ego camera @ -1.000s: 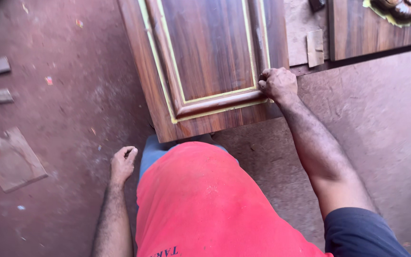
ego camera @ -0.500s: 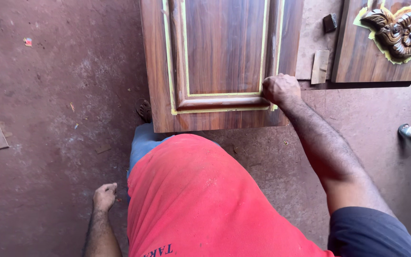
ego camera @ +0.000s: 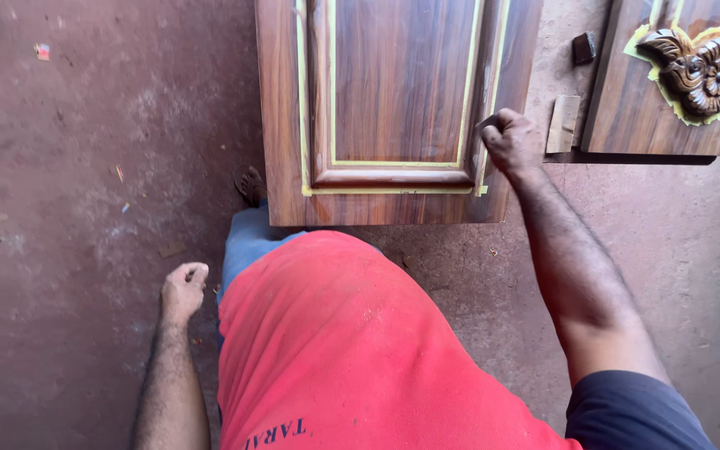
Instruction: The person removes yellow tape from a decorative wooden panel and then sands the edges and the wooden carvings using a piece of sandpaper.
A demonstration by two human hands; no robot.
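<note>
Wooden door panel (ego camera: 393, 100) under, prob., fisted R hand (ego camera: 510, 140)

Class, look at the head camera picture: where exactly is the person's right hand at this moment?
The right hand is closed in a fist at the right edge of the brown wooden door panel, beside its yellow-lined moulding, upper middle of the view.

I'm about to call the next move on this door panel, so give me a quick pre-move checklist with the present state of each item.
1. Right hand on the door panel, at the right strip of yellow tape: ok.
2. What the closed right hand pinches: cannot tell, fingers hide it.
3. Left hand off the panel, loosely curled by the floor: ok.
4. Tape along the bottom of the frame in place: ok.
5. Carved panel to the right apart from the hand: ok.
6. Small wood block lying between the two panels, near the hand: not ok.
</note>
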